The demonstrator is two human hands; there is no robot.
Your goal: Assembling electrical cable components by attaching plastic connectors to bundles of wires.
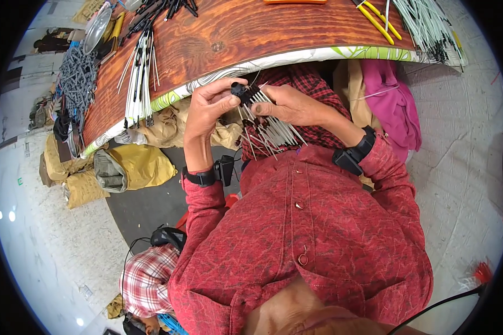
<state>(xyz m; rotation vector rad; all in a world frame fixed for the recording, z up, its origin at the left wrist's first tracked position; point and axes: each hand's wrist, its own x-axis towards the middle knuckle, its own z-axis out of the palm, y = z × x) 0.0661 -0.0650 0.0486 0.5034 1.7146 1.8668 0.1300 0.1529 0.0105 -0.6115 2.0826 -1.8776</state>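
Above my lap, just off the table's front edge, my right hand (293, 106) grips a bundle of thin white cables (274, 134) with black ends. The cables fan downward over my lap, and the black ends sit close together near my fingers. My left hand (209, 109) pinches a small round black piece (238, 89) between thumb and fingers, right beside the black ends. Whether that piece touches or joins the cables I cannot tell. Both hands are closed and nearly meet.
On the wooden table (201, 50) lie another white cable bundle (140, 84), a heap of grey parts (77, 72), yellow-handled pliers (380, 22) and more pale cables (427, 28). A pink cloth (394, 106) hangs right. Yellow sacking (142, 167) and a person in plaid (145, 279) are left.
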